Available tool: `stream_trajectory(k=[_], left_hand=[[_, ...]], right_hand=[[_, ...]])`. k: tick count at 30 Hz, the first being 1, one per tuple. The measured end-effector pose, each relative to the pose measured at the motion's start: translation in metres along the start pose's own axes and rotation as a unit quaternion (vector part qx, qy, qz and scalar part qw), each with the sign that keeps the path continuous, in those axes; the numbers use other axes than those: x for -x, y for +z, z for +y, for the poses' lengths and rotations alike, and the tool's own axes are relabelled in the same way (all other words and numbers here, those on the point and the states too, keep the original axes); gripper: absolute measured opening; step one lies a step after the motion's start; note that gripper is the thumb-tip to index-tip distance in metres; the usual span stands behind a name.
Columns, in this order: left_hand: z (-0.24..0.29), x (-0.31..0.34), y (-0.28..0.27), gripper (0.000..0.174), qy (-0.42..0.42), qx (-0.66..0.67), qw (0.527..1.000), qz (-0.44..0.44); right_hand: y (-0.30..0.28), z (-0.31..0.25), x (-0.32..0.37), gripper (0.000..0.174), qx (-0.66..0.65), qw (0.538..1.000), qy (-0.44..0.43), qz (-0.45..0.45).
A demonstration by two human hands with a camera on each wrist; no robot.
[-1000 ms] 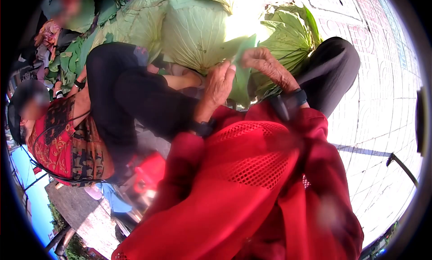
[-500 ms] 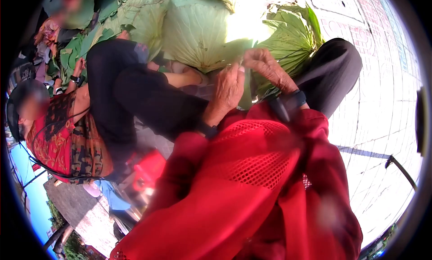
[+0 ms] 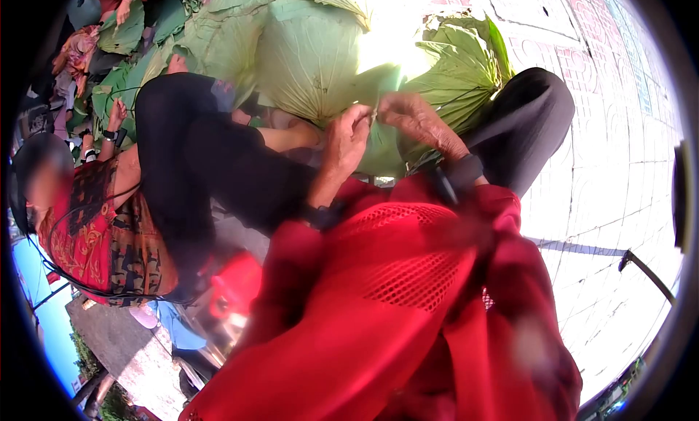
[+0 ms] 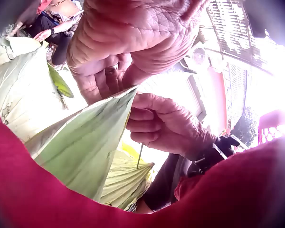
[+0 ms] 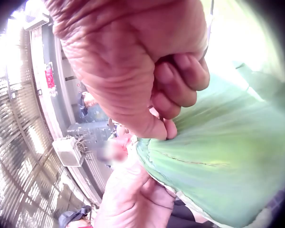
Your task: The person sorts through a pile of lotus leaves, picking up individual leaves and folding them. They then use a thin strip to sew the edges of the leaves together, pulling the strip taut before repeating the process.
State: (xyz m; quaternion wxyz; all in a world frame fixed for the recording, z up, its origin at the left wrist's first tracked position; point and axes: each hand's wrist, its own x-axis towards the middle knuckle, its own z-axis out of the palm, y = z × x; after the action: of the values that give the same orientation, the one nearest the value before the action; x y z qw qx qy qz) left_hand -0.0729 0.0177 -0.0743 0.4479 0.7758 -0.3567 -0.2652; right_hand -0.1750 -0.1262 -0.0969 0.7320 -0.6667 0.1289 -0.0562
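Between both hands hangs a large green leaf point(image 3: 381, 150), its veins spreading out like a lotus leaf's. My left hand point(image 3: 345, 146) grips its upper edge, thumb and fingers curled in at the fold. Opposite it, fingertips close to the left ones, my right hand point(image 3: 419, 120) pinches the same edge. In the right wrist view the right thumb and forefinger press the leaf point(image 5: 218, 164) at its gathered corner, the other fingers folded into the palm. A thin dark stick point(image 4: 140, 156), like a needle or stem, pokes out below the right hand in the left wrist view.
More big leaves point(image 3: 313, 53) lie spread ahead, with a folded yellow-green leaf point(image 3: 462, 64) by my right knee. At the left sits another person point(image 3: 109, 224) in a patterned red top. Sunlit paving point(image 3: 604, 166) stretches to the right.
Both hands keep hold of the leaf's edge. Over the last half second they have shifted slightly left and down, and the leaf now shows wider below the fingers.
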Motion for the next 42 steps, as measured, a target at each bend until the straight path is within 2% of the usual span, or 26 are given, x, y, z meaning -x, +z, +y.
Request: stream_trajectory(k=[2,4,7,10,13,19,22,25,29,31,34,38,42], left_hand=[[-0.002,0.0,0.0,0.009,-0.025,0.032,0.999,-0.009],[-0.009,0.001,0.002,0.007,-0.013,0.03,0.999,-0.002],[-0.012,0.002,0.002,0.005,-0.012,0.031,0.999,0.004],[-0.013,0.002,0.001,0.004,0.0,0.01,1.0,0.012],[-0.005,0.002,-0.001,0.006,0.005,-0.029,0.999,0.017],[0.006,0.003,-0.005,0.008,0.064,-0.126,0.989,0.037],[0.011,0.006,-0.005,0.009,0.074,-0.155,0.985,0.031],[0.011,0.007,-0.003,0.008,0.068,-0.143,0.987,0.035],[0.008,0.005,-0.001,0.006,0.032,-0.092,0.995,0.02],[0.007,0.005,-0.001,0.005,0.046,-0.106,0.993,0.03],[0.01,0.004,0.0,0.005,0.051,-0.099,0.993,0.035],[0.026,0.004,-0.005,0.004,0.044,-0.075,0.996,0.032],[0.031,0.007,-0.004,0.003,0.053,-0.047,0.997,0.025]], right_hand=[[-0.003,0.0,0.002,0.007,0.009,0.999,0.024,-0.023],[-0.001,-0.002,0.005,0.008,0.011,0.998,0.049,-0.031],[0.001,0.001,0.004,0.009,0.031,1.0,-0.001,0.002],[0.003,-0.011,0.008,0.009,-0.016,0.997,0.078,0.0],[0.007,-0.013,0.008,0.016,-0.061,0.995,0.07,0.023],[0.009,-0.017,0.003,0.032,0.023,0.999,0.042,0.007],[0.013,-0.018,0.004,0.033,0.105,0.994,0.016,0.025],[0.011,-0.016,0.004,0.034,0.11,0.993,0.0,0.035],[0.01,-0.008,0.002,0.03,0.216,0.968,-0.057,0.111],[0.009,-0.013,0.004,0.026,0.265,0.95,-0.085,0.145],[0.008,-0.009,0.002,0.02,0.267,0.922,-0.137,0.244],[-0.009,-0.01,0.006,0.018,0.334,0.884,-0.082,0.318],[-0.03,-0.007,0.019,0.024,0.367,0.834,0.048,0.408]])
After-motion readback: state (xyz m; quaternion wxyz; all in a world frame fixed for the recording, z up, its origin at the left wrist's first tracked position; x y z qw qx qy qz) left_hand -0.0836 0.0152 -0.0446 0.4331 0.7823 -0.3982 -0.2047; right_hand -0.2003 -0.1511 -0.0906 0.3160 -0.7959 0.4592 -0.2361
